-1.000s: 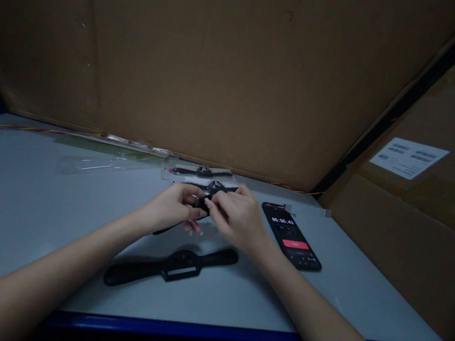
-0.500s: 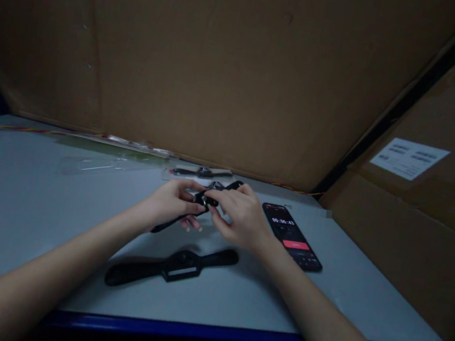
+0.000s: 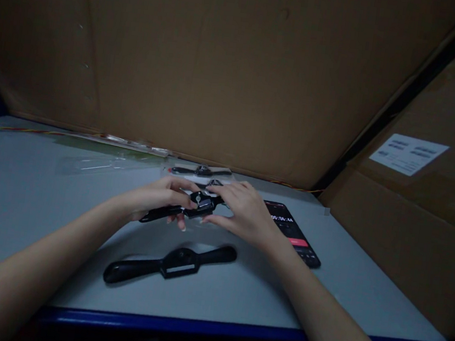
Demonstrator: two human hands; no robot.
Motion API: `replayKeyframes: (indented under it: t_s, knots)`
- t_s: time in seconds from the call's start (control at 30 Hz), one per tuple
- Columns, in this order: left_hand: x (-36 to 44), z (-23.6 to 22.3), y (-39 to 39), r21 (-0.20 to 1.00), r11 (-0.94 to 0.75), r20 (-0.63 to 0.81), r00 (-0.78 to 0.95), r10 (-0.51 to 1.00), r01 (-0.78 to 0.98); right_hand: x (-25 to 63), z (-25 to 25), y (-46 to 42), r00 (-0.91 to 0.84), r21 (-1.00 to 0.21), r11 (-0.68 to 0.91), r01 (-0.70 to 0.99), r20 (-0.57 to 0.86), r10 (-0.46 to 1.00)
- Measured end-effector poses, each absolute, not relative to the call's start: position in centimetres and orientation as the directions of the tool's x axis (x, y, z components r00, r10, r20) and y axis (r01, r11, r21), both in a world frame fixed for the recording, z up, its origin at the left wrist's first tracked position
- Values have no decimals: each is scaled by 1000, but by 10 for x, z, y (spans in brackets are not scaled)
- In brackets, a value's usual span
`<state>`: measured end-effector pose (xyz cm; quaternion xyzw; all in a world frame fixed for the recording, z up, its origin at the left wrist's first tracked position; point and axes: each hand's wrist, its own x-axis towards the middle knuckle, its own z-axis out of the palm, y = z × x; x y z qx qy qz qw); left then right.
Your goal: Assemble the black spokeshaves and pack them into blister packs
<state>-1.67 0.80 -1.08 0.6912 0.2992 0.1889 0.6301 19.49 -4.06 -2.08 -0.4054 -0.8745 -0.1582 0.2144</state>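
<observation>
My left hand (image 3: 153,200) and my right hand (image 3: 243,211) together grip a black wristwatch (image 3: 189,208) a little above the grey table (image 3: 19,206). The left fingers pinch the watch beside its face, with one strap trailing out to the lower left. Over the other end my right fingers curl, hiding that strap. In front of my hands lies a black watch-shaped holder (image 3: 170,266), flat and untouched. Another watch (image 3: 200,171) rests on a clear packet behind my hands.
A phone (image 3: 298,237) with a running timer lies face up just right of my right wrist. Clear plastic sleeves (image 3: 99,163) lie at the back left. Cardboard walls (image 3: 223,70) close the back and the right. The table's blue front edge (image 3: 191,326) is close.
Both hands have lowered slightly and turned the watch flatter, so its face now shows between them. The holder and the phone have not moved.
</observation>
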Motion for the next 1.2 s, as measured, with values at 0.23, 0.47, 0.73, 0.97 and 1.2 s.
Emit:
replayKeyframes:
  t_s: [0.23, 0.47, 0.73, 0.97, 1.2]
  knots:
    - [-20, -11, 11, 974, -98, -106, 797, 595, 203, 194, -22, -42, -608, 150, 630, 762, 500, 617]
    - [-20, -7, 9, 973, -58, -153, 813, 562, 223, 188, -23, -47, -569, 134, 592, 794, 505, 649]
    - [-22, -7, 8, 985, -14, -134, 826, 548, 170, 187, -22, -48, -576, 127, 603, 788, 500, 647]
    - [-25, -12, 12, 989, 9, -132, 842, 524, 150, 187, -24, -46, -588, 119, 614, 780, 473, 656]
    - [-24, -11, 13, 984, -4, -148, 832, 535, 177, 186, -22, -48, -603, 131, 624, 771, 466, 648]
